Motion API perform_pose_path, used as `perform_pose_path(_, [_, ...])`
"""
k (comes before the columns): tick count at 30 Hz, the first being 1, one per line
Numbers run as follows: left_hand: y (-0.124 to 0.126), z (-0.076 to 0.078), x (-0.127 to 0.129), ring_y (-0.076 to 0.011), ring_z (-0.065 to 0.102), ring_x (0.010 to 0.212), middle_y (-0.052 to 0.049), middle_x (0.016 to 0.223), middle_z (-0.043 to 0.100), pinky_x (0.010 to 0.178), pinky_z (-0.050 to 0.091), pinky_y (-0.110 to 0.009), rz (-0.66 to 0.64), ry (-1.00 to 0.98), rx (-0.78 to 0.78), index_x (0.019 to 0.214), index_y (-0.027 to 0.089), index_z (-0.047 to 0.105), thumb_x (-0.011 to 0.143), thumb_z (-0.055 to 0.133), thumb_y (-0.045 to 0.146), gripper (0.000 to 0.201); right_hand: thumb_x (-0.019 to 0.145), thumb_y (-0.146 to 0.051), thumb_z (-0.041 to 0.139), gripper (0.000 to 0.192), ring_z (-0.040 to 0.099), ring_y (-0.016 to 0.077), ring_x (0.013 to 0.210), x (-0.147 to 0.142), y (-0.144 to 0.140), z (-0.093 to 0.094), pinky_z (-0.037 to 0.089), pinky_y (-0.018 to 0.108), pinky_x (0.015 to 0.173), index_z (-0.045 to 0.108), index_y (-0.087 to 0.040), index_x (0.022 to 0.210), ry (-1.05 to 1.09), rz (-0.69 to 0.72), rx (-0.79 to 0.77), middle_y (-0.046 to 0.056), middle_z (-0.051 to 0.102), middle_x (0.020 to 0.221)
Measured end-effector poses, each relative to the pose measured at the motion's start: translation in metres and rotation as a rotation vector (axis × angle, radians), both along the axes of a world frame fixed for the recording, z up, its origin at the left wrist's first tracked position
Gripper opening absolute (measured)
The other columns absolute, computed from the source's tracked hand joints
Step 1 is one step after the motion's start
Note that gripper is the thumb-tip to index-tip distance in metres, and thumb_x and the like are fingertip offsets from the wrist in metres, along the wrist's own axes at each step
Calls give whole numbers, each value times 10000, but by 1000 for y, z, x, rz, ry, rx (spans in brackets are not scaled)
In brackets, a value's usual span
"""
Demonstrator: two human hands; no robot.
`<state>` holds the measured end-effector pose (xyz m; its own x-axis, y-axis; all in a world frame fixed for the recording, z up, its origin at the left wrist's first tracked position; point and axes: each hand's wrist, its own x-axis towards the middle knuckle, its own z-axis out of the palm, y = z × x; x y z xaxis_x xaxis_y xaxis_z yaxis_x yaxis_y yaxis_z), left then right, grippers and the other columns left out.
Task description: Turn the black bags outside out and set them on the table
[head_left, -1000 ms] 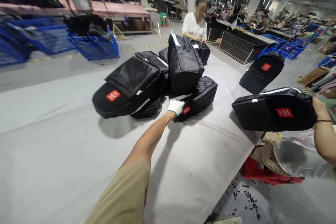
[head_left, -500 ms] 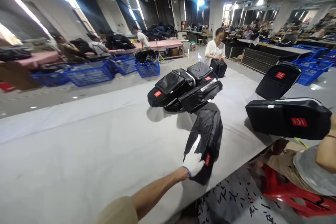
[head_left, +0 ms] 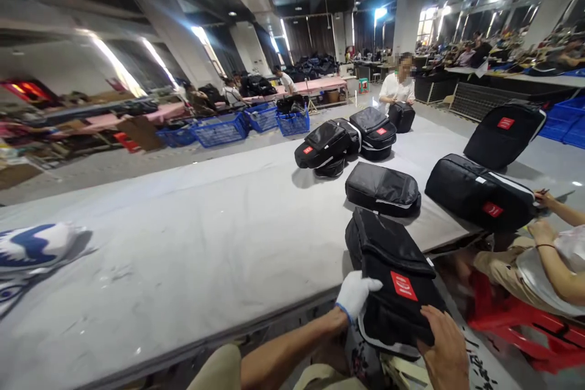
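A black backpack (head_left: 381, 247) with a red label (head_left: 403, 286) and white piping lies over the table's near edge, close to my body. My left hand (head_left: 355, 294), in a white glove with a blue cuff, grips its left side, the thumb lying on the front. At the lower right end, my bare right hand (head_left: 443, 341) curls its fingers over the fabric. Just beyond lies another black backpack (head_left: 382, 187), flat on the table.
Several black backpacks (head_left: 322, 145) lie farther down the white table (head_left: 183, 244). On the right, a seated co-worker handles a black backpack (head_left: 479, 192) beside a red stool (head_left: 507, 323). A person in white (head_left: 397, 86) works at the far end. A blue-and-white item (head_left: 39, 247) lies left.
The backpack under my left hand has come nearer to me, and my right hand has come into view on it. The view has swung left. Another backpack now lies separately beyond it.
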<state>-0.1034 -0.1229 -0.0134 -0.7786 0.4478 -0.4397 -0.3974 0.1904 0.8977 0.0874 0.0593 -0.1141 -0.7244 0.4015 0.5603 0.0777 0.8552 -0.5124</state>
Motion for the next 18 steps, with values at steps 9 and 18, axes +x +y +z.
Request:
perform_pose_path(9, [-48, 73, -70, -171, 587, 742, -16, 736, 623, 740, 531, -309, 54, 397, 97, 765, 216, 596, 961, 616, 707, 530, 1040, -588, 640, 357, 680, 264, 846, -83, -48, 132, 376, 347, 751, 715, -259, 926, -311, -245, -154, 73, 774, 917])
perform_pose_path(18, [-120, 39, -63, -246, 722, 1291, -71, 1416, 767, 1162, 547, -383, -10, 537, -28, 1474, 239, 670, 1022, 697, 488, 516, 1028, -602, 725, 359, 615, 219, 805, -169, -72, 189, 230, 334, 708, 742, -247, 981, -642, -407, -113, 91, 802, 974])
